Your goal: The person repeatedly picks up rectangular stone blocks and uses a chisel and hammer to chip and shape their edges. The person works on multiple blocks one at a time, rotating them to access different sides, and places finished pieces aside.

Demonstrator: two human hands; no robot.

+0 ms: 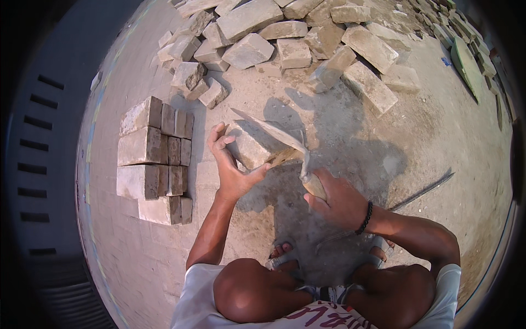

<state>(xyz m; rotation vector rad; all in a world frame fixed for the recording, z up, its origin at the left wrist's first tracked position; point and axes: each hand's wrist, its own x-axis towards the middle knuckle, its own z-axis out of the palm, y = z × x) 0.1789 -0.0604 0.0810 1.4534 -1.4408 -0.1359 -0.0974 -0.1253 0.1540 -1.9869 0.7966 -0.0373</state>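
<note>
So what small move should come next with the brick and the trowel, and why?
Probably a short scraping stroke of the trowel along the top of the brick. The left hand steadies the brick, tilted on the ground. The right hand grips the handle, with the blade lying across the brick's upper face. Cleaned bricks seem to sit in the stack to the left.

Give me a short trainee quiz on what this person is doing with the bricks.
1. True or false: the left hand grips the brick being cleaned.
2. What does the right hand hold? A) hammer B) trowel C) brush
3. Where is the neat stack, on the person's left or right?

Key: 1 true. 2 B, blade laid across the brick. 3 Left; the loose pile lies ahead.
</note>
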